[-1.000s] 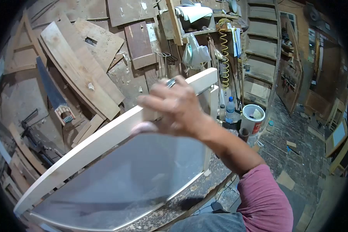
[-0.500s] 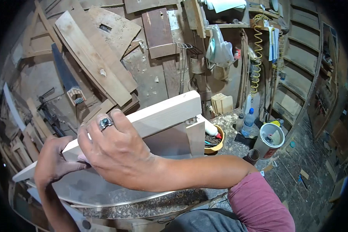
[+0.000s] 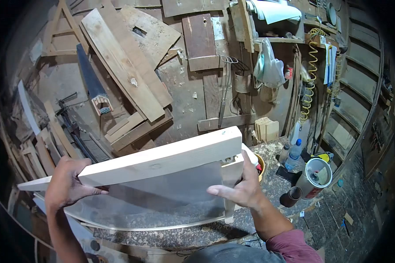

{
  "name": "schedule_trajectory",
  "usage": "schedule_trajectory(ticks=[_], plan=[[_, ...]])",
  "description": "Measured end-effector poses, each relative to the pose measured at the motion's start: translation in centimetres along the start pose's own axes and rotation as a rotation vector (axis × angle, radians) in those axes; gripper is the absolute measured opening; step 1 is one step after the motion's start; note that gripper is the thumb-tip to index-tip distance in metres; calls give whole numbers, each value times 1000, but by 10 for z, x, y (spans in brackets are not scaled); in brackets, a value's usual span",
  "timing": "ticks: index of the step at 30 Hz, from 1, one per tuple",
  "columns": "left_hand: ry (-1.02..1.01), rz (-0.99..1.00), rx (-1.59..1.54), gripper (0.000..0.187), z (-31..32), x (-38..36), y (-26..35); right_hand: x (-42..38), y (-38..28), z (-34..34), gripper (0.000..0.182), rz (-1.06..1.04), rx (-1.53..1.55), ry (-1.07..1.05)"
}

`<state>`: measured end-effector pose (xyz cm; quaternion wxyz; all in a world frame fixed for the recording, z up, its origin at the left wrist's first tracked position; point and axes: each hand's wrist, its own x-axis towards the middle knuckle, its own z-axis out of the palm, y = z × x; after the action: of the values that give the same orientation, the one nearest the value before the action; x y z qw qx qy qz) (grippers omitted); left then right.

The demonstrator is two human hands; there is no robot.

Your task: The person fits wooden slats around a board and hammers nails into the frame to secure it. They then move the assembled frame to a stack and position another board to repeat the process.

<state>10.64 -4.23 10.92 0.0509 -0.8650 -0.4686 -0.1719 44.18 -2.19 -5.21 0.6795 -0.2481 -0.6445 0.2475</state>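
A pale wooden frame piece stands tilted across the bench. Its long top rail [image 3: 162,162] runs from lower left to upper right. Below the rail is a smooth grey panel [image 3: 162,197], with a short upright post [image 3: 231,174] at its right end. My left hand [image 3: 68,182] grips the rail near its left end, thumb below and fingers over the far side. Around the post is my right hand [image 3: 243,188], its thumb stretched across the front and its fingers on the outer side, partly hidden. A small gap shows between rail and post.
Behind lie several boards [image 3: 123,61], a handsaw [image 3: 92,79] and clamps [image 3: 72,122]. To the right are a yellow tub [image 3: 262,163], a water bottle [image 3: 294,154], a phone-like dark slab [image 3: 286,174], a metal can [image 3: 314,179] and a brown cup [image 3: 291,197]. A yellow coiled hose [image 3: 309,87] hangs beyond.
My right hand has let go of the top rail and moved right and down to the end post. My left hand keeps its hold. The camera view has shifted slightly.
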Motion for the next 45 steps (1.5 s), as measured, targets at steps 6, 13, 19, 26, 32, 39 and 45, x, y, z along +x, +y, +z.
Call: schedule_trajectory(ticks=[6, 13, 19, 26, 32, 39, 45], plan=[[31, -5, 73, 38, 0, 2, 1, 4, 2, 3, 53, 81, -5, -62], [64, -28, 98, 37, 4, 0, -3, 5, 5, 4, 52, 58, -34, -69], [59, -5, 136, 36, -1, 4, 7, 5, 7, 5, 58, 52, -52, -77], [76, -23, 85, 36, 0, 3, 5, 5, 9, 5, 62, 79, -27, -86], [66, -19, 107, 35, 1, 4, 4, 6, 8, 4, 66, 86, -33, -104], [45, -144, 57, 40, 4, 0, 0, 6, 9, 2, 67, 130, -7, -136], [47, -131, 98, 41, 4, 3, -1, 7, 8, 2, 67, 118, -24, -139]])
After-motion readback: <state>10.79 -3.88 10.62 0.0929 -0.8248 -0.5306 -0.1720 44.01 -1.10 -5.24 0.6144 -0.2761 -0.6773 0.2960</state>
